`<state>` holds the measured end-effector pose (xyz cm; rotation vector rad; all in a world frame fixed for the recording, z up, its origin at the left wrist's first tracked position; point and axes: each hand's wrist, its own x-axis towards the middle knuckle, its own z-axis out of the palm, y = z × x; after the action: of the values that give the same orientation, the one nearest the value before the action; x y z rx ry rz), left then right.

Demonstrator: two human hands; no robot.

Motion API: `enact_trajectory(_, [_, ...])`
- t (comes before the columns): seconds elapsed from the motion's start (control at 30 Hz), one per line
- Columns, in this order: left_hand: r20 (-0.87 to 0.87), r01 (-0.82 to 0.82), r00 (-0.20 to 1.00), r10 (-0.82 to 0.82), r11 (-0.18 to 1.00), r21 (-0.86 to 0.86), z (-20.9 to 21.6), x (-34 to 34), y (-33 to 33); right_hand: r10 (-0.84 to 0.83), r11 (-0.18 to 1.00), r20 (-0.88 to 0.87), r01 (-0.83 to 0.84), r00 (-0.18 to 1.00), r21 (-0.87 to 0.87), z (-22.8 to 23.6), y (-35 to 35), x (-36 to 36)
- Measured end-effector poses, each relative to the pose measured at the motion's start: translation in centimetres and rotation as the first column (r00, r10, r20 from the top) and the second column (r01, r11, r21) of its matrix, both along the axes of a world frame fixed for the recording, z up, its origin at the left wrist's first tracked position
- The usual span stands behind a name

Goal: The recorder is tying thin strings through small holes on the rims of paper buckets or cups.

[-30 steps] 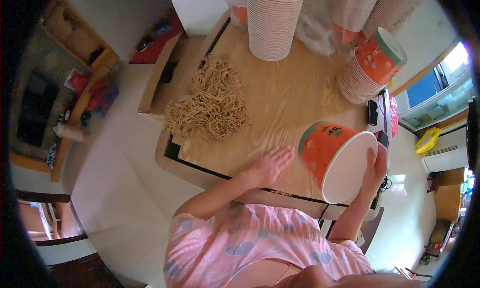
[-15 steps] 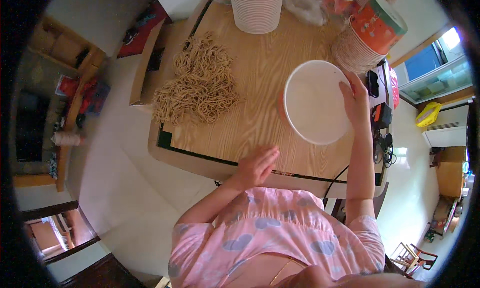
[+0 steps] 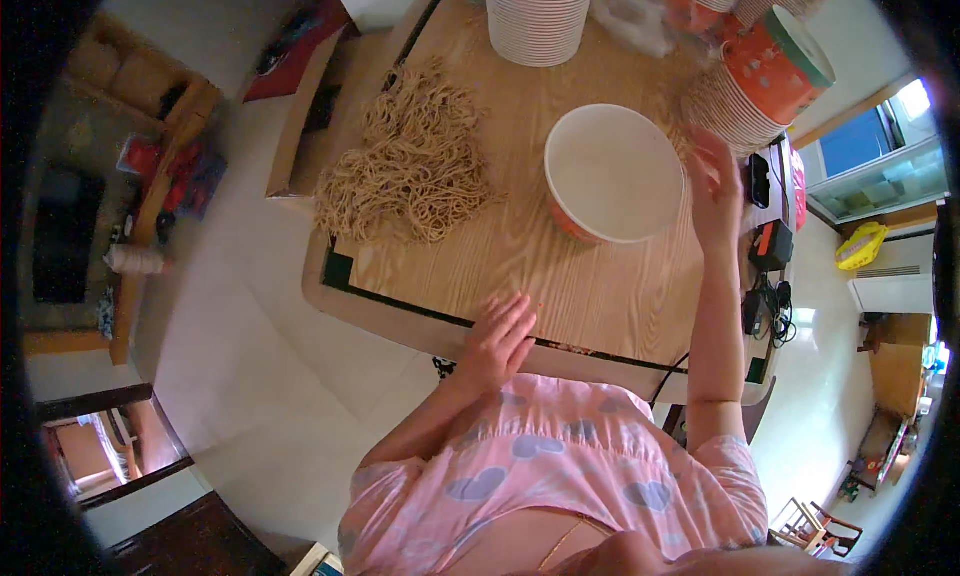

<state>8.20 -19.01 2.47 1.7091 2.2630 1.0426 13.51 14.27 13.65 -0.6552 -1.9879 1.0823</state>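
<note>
A large round paper tub (image 3: pixel 615 176), white inside and orange outside, stands upright on the wooden table. Just past its right rim is my right hand (image 3: pixel 715 186), its fingers loosely apart and holding nothing. My left hand (image 3: pixel 497 344) rests at the table's near edge with fingers stretched out and nothing in them. On the left part of the table lies a loose heap of tan twine-like strands (image 3: pixel 410 161); neither hand touches it.
A tall stack of white-rimmed tubs (image 3: pixel 538 21) stands at the back. Orange stacked tubs (image 3: pixel 745 91), the top one tilted with a green base, lean at the back right. A black box with cables (image 3: pixel 772 246) lies along the right side. An open cardboard box (image 3: pixel 300 126) adjoins the left edge.
The tub has shifted slightly left and away from me, and my right hand has come off its rim. My left hand has settled onto the table edge. The view has tilted a little.
</note>
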Motion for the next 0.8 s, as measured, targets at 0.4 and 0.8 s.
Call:
enact_trajectory(0.4, [-0.066, 0.013, 0.998, -0.012, 1.000, 0.010, -1.4, -0.2, -1.5, 0.446, 0.817, 0.412, -0.550, 0.794, 0.175, -3.7, -13.6, 5.8])
enact_trajectory(0.8, [-0.148, 0.001, 0.989, -0.016, 0.995, -0.097, -0.3, 0.8, -0.9, 0.489, 0.576, 0.572, -0.736, 0.658, 0.356, -9.0, -14.4, 6.8])
